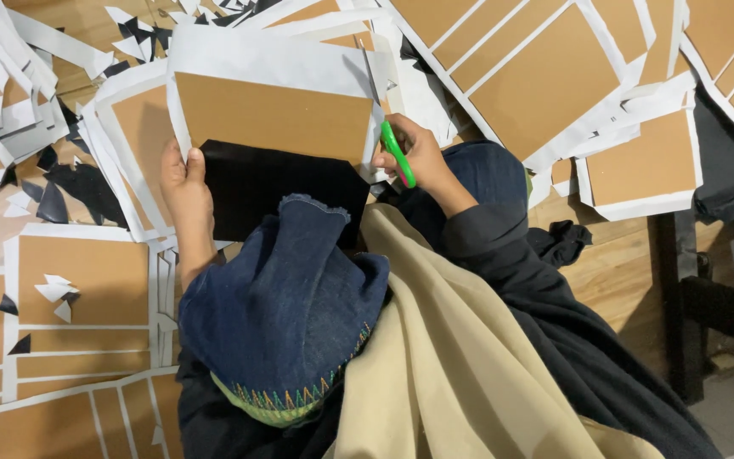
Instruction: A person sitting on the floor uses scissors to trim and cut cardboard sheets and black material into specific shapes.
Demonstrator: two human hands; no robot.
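Note:
My left hand grips the left edge of a flat sheet with a brown cardboard face, a white border and a black lower part. My right hand is closed around green-handled scissors. The blades point up along the sheet's right edge, at the white border. A dark blue denim sleeve covers my left forearm and hides the sheet's lower middle. A dark sleeve and beige cloth cover my right arm.
Many brown sheets with white borders lie all around on the floor. White paper strips and black offcuts are piled at the left. A dark bench leg stands at the right on wooden flooring.

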